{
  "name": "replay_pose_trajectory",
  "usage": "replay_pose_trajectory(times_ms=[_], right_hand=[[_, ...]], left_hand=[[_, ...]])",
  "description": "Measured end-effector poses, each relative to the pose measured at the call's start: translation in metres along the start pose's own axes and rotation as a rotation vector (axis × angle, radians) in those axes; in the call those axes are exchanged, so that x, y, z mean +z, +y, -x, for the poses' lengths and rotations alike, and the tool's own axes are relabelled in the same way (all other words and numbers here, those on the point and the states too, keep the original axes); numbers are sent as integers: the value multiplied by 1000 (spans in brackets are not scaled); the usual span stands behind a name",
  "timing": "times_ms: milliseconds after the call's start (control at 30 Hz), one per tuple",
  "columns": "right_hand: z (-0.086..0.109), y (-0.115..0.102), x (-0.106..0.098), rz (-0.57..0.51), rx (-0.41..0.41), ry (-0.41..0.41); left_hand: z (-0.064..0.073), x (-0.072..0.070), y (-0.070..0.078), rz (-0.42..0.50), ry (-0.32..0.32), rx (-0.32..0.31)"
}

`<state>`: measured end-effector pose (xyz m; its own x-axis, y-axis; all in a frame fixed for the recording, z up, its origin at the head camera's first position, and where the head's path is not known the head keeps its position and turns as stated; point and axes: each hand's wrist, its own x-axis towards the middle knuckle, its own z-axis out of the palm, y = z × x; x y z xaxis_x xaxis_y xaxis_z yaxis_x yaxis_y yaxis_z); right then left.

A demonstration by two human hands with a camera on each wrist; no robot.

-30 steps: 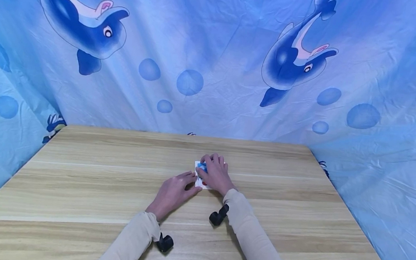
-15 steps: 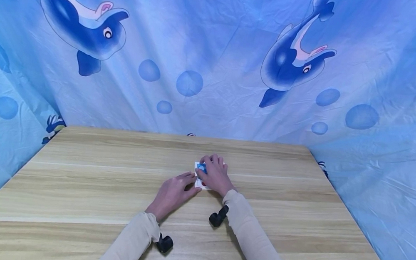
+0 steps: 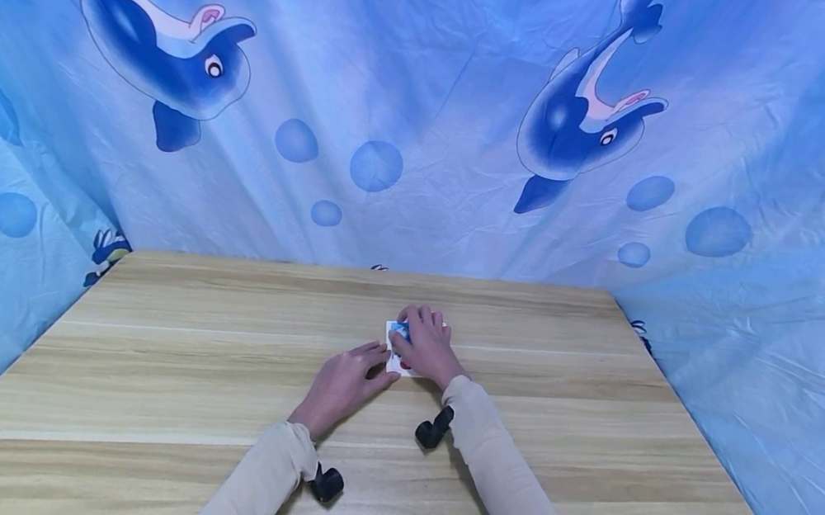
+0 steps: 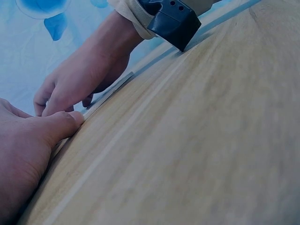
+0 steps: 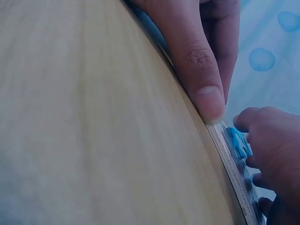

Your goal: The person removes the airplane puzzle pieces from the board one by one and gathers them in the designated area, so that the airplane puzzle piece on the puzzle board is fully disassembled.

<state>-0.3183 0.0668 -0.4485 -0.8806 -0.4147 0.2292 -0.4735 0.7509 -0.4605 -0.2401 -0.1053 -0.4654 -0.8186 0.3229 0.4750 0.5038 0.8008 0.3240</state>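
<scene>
A small, thin flat board (image 3: 395,365) with a white border and a blue and red picture lies on the table. My left hand (image 3: 343,377) rests at its left side, the thumb at the near corner and the fingers along the edge. The left wrist view shows this left thumb (image 4: 65,124) at the board's rim. My right hand (image 3: 432,349) covers much of the board, fingertips bent down onto its face. Blue shows between its thumb and forefinger; I cannot tell whether they pinch a piece. In the right wrist view, a bright blue patch (image 5: 240,142) shows beside these fingertips.
The wood-grain table (image 3: 184,385) reaches back to a blue curtain (image 3: 427,110) printed with dolphins and bubbles. Black wrist cameras stick out from both sleeves, one under the left wrist (image 3: 327,483) and one by the right wrist (image 3: 433,429).
</scene>
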Motion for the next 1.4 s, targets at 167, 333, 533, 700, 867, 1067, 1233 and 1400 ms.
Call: replay_pose_trajectory(times_ms=[167, 333, 533, 700, 867, 1067, 1233, 1400], right_hand=[[1, 4, 0, -46, -31, 13], [3, 9, -1, -66, -58, 19], [4, 11, -2, -55, -68, 11], [4, 10, -4, -60, -87, 17], [4, 10, -4, -85, -96, 25], [5, 10, -5, -149, -96, 44], [7, 9, -6, -210, -101, 64], [6, 12, -7, -263, -118, 89]], left_hand=[[0, 0, 0, 10, 10, -2], [0, 1, 0, 2, 13, 0], [0, 1, 0, 2, 14, 2], [0, 1, 0, 1, 13, -2], [0, 2, -1, 9, 18, 1], [1, 1, -1, 12, 10, -8], [1, 0, 0, 23, 4, -15], [0, 0, -1, 20, 8, -14]])
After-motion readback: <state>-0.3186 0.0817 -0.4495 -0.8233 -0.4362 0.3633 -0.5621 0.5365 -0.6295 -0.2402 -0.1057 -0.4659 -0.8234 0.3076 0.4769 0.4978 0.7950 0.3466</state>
